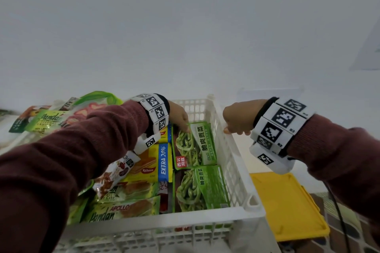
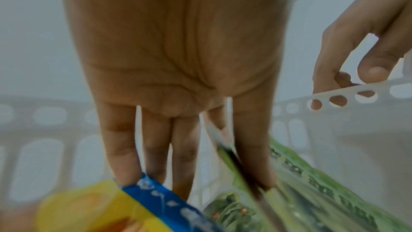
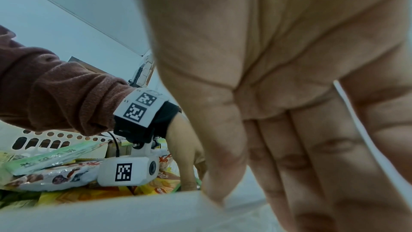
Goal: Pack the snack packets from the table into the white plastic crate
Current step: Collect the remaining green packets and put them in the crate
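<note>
At the crate's [image 1: 233, 162] far end, your left hand [image 1: 178, 116] pinches the green packet's [image 1: 195, 146] edge, apparently seating it inside, while your right hand [image 1: 236, 119] grips the rim. Next, I judge, release it and reach left for the packets [image 1: 49, 123] outside.

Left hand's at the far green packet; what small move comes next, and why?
Probably press the far green packet flat and let go: the left hand pinches its far edge, it already lies inside the white crate, whose rim the right hand grips.
</note>
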`<state>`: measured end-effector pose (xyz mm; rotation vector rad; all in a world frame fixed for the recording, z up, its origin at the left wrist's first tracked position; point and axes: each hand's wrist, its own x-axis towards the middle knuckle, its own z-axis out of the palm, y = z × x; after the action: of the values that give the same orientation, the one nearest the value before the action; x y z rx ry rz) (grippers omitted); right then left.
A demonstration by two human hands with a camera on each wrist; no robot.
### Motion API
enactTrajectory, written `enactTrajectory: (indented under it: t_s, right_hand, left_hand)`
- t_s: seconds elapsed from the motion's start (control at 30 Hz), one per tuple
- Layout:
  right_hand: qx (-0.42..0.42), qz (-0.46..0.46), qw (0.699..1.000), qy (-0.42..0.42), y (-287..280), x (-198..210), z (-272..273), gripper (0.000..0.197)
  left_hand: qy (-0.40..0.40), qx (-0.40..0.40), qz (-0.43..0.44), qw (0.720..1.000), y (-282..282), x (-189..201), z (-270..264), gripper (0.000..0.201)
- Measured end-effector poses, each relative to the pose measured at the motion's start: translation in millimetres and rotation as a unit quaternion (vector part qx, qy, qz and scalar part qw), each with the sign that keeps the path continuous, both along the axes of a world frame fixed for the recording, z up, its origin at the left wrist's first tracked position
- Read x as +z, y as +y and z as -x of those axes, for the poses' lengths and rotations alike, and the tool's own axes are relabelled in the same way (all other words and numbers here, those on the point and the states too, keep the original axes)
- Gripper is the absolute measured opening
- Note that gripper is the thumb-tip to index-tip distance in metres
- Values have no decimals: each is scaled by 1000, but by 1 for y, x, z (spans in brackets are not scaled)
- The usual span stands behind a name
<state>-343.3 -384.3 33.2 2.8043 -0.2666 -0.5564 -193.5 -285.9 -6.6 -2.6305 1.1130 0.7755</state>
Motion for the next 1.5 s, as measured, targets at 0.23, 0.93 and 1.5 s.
enactTrajectory:
  t_s: [0.23, 0.93, 1.5]
  right_hand:
    - [-5, 23, 1000, 3, 2, -1, -3, 46]
    - [-7, 30, 1000, 3, 5, 4, 1, 47]
    - [103, -204, 959, -168, 129, 38, -75, 65]
  left_hand:
    - [3, -53, 116, 992, -5, -6, -9, 15]
    - [-162, -166, -71, 970, -17, -29, 50, 73]
    - [-158, 101, 156, 970, 194, 96, 4, 18]
